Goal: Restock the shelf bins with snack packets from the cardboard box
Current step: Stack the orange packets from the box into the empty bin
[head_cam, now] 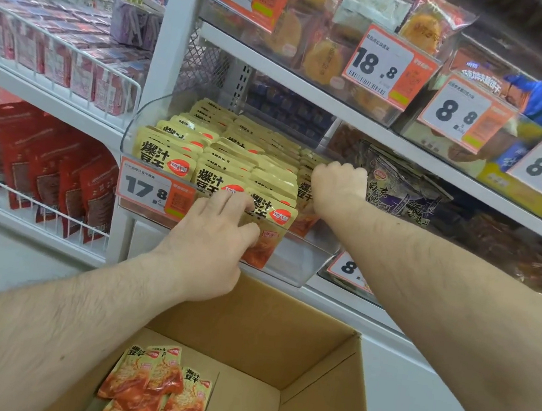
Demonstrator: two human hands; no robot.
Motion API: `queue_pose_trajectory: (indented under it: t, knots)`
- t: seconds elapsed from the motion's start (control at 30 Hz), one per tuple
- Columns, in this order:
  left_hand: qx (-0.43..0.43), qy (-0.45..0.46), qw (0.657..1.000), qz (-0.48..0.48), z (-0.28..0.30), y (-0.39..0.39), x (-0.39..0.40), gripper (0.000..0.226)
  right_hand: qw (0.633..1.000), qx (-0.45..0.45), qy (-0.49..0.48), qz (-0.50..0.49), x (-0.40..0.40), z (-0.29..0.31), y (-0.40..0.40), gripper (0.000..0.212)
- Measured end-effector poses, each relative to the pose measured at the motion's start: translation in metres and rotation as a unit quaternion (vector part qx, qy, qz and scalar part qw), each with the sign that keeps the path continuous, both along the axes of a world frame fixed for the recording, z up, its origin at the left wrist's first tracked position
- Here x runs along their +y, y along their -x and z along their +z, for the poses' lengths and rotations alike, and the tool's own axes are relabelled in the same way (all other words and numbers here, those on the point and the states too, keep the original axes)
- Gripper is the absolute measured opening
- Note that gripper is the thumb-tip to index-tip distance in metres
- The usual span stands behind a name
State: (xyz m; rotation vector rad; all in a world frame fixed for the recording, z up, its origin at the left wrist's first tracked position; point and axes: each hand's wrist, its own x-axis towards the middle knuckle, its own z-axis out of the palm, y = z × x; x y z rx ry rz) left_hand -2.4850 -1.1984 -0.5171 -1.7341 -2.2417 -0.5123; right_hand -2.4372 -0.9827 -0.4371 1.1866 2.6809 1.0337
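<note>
A clear plastic shelf bin (293, 263) holds rows of upright yellow-and-orange snack packets (213, 160). My left hand (213, 242) rests over the bin's front wall, its fingers curled on the front packets (271, 215). My right hand (337, 186) is fisted at the bin's right side, closed on packets of the rightmost row. Below, an open cardboard box (318, 384) holds several loose packets (156, 387) of the same kind on its floor.
A 17.8 price tag (154, 193) hangs on the bin's front. A bin of dark purple packets (399, 187) sits to the right. White wire baskets with red packs (52, 176) stand at left. Upper shelf bins (364, 90) of pastries and blue packets overhang.
</note>
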Motion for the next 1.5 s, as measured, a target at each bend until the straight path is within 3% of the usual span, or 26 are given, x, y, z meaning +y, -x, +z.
queue_pose_trajectory:
  t: [0.07, 0.13, 0.23, 0.3, 0.33, 0.37, 0.43, 0.47, 0.53, 0.6, 0.67, 0.8, 0.9, 0.97, 1.03, 1.13, 1.17, 1.23, 1.27, 1.3, 1.33, 1.4, 1.5]
  knots:
    - [-0.004, -0.026, 0.999, -0.02, -0.001, -0.003, -0.001, 0.028, 0.999, 0.05, 0.004, 0.021, -0.005, 0.002, -0.011, 0.045]
    - [-0.029, -0.009, 0.999, -0.042, -0.006, -0.006, -0.003, 0.029, 0.989, 0.12, -0.027, 0.087, -0.021, 0.0, -0.03, 0.035]
    - [-0.087, 0.081, 0.992, -0.05, -0.015, -0.01, -0.005, 0.033, 0.904, 0.301, -0.079, 0.292, -0.058, -0.019, -0.066, 0.013]
    - [-0.118, 0.16, 0.978, -0.057, -0.025, -0.013, -0.006, 0.036, 0.844, 0.367, -0.023, 0.391, -0.087, -0.054, -0.087, 0.017]
    - [-0.125, 0.204, 0.969, -0.063, -0.032, -0.016, -0.006, 0.038, 0.836, 0.379, 0.022, 0.396, -0.099, -0.077, -0.095, 0.019]
    - [-0.128, 0.245, 0.959, -0.068, -0.039, -0.018, -0.006, 0.04, 0.842, 0.384, 0.068, 0.374, -0.107, -0.103, -0.101, 0.021]
    - [-0.14, 0.309, 0.937, -0.082, -0.055, -0.023, -0.008, 0.042, 0.89, 0.332, 0.199, 0.24, -0.117, -0.157, -0.109, 0.02]
    - [-0.15, 0.33, 0.928, -0.088, -0.061, -0.024, -0.008, 0.04, 0.909, 0.27, 0.282, 0.143, -0.117, -0.182, -0.113, 0.018]
    - [-0.173, 0.355, 0.914, -0.095, -0.074, -0.027, -0.007, 0.037, 0.909, 0.126, 0.398, -0.008, -0.114, -0.233, -0.12, 0.015]
    - [-0.19, 0.368, 0.905, -0.096, -0.086, -0.024, -0.006, 0.036, 0.886, 0.015, 0.45, -0.108, -0.113, -0.277, -0.129, 0.021]
    - [-0.206, 0.386, 0.895, -0.086, -0.1, -0.021, -0.008, 0.033, 0.85, -0.026, 0.489, -0.191, -0.112, -0.314, -0.139, 0.03]
    - [-0.224, 0.432, 0.871, -0.067, -0.119, -0.015, -0.014, 0.035, 0.772, 0.055, 0.528, -0.349, -0.099, -0.376, -0.164, 0.07]
    - [-0.25, 0.435, 0.863, -0.056, -0.123, -0.015, -0.016, 0.034, 0.725, 0.118, 0.537, -0.415, -0.092, -0.404, -0.178, 0.095]
    - [-0.269, 0.432, 0.86, -0.047, -0.124, -0.015, -0.017, 0.032, 0.705, 0.148, 0.542, -0.433, -0.089, -0.412, -0.182, 0.099]
    - [-0.294, 0.43, 0.853, -0.033, -0.125, -0.017, -0.019, 0.031, 0.709, 0.158, 0.526, -0.442, -0.087, -0.412, -0.183, 0.097]
    - [-0.373, 0.415, 0.829, 0.021, -0.127, -0.018, -0.021, 0.023, 0.721, 0.209, 0.513, -0.417, -0.088, -0.392, -0.171, 0.075]
    - [-0.408, 0.399, 0.819, 0.049, -0.127, -0.019, -0.022, 0.018, 0.696, 0.255, 0.536, -0.403, -0.092, -0.381, -0.162, 0.068]
    - [-0.502, 0.351, 0.781, 0.118, -0.122, -0.024, -0.023, 0.014, 0.587, 0.361, 0.618, -0.378, -0.106, -0.352, -0.139, 0.066]
    - [-0.56, 0.327, 0.747, 0.147, -0.118, -0.028, -0.023, 0.021, 0.535, 0.391, 0.658, -0.358, -0.116, -0.333, -0.128, 0.068]
    - [-0.605, 0.309, 0.713, 0.173, -0.116, -0.03, -0.024, 0.036, 0.505, 0.408, 0.686, -0.329, -0.128, -0.318, -0.118, 0.072]
    - [-0.639, 0.295, 0.684, 0.193, -0.115, -0.033, -0.025, 0.049, 0.488, 0.421, 0.706, -0.295, -0.141, -0.303, -0.11, 0.076]
    - [-0.676, 0.252, 0.658, 0.217, -0.115, -0.038, -0.025, 0.049, 0.468, 0.438, 0.739, -0.209, -0.163, -0.278, -0.102, 0.086]
    - [-0.677, 0.176, 0.67, 0.247, -0.12, -0.04, -0.023, 0.024, 0.465, 0.436, 0.766, -0.086, -0.173, -0.253, -0.103, 0.092]
